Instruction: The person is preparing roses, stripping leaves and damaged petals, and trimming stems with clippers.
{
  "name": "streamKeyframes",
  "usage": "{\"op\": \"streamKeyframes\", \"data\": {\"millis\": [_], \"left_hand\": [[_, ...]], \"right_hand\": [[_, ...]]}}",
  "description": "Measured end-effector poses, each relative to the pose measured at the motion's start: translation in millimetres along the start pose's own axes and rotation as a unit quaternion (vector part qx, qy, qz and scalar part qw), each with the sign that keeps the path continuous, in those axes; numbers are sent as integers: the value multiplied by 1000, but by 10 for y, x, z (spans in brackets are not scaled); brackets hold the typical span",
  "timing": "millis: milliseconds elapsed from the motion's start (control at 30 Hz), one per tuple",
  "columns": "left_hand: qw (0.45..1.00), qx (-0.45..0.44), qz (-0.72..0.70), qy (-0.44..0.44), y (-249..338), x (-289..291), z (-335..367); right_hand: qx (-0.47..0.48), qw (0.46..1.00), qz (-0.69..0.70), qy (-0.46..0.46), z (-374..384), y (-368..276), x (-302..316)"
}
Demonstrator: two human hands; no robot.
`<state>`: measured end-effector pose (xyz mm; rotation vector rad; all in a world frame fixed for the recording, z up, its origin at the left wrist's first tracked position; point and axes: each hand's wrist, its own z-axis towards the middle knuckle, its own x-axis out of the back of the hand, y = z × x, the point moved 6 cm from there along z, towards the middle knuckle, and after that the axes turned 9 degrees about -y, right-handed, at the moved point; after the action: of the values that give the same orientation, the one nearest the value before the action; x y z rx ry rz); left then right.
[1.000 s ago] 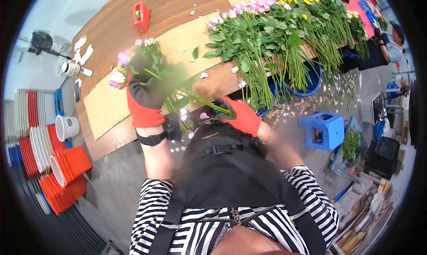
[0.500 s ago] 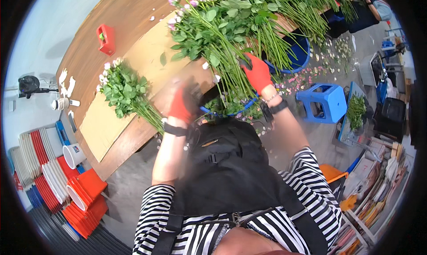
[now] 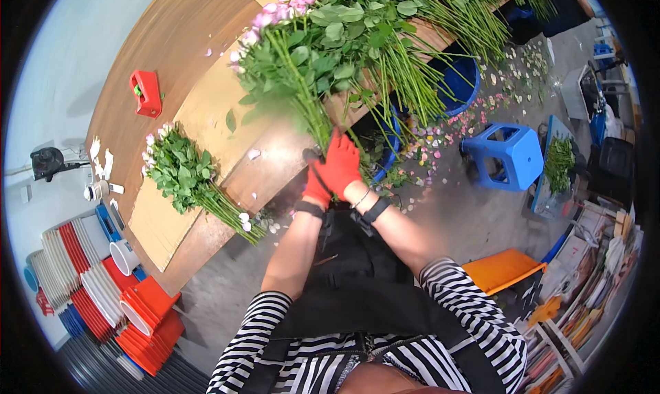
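Both my hands wear red gloves with dark patches and meet at the table's near edge. My right hand (image 3: 342, 166) is closed around the lower stems of a bunch of pink roses (image 3: 292, 60). Pressed against it, my left hand (image 3: 315, 188) is also closed at the stem ends; its fingers are partly hidden. The bunch slants up and left over the table, flower heads away from me. A smaller bunch of pale pink roses (image 3: 180, 166) lies to the left on a cardboard sheet (image 3: 148, 222), stems toward me.
More leafy stems (image 3: 412, 71) are heaped at the far right of the wooden table (image 3: 130, 50), above blue buckets (image 3: 460, 88). A red tape dispenser (image 3: 146, 93) stands at the left. Petals litter the floor around a blue stool (image 3: 505, 157). Stacked orange buckets (image 3: 148, 308) stand lower left.
My right hand has moved left and toward me, and my left hand has come right to join it. The bunch's stems have gathered together between them.
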<state>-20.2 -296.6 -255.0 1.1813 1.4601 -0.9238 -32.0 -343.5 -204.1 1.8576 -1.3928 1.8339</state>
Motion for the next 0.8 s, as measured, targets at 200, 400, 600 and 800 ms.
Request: {"op": "streamKeyframes", "data": {"millis": [200,400,600,800], "left_hand": [[955,-34,219,199,444,284,-237],[985,27,146,85,194,200,-27],[960,-101,156,212,373,578,-152],[933,-149,232,230,412,393,-407]], "right_hand": [[108,994,-14,-10,-79,-285,392],[-78,969,210,100,108,665,74],[-53,919,382,-81,-48,452,-534],[-75,940,310,-123,-81,63,-275]]}}
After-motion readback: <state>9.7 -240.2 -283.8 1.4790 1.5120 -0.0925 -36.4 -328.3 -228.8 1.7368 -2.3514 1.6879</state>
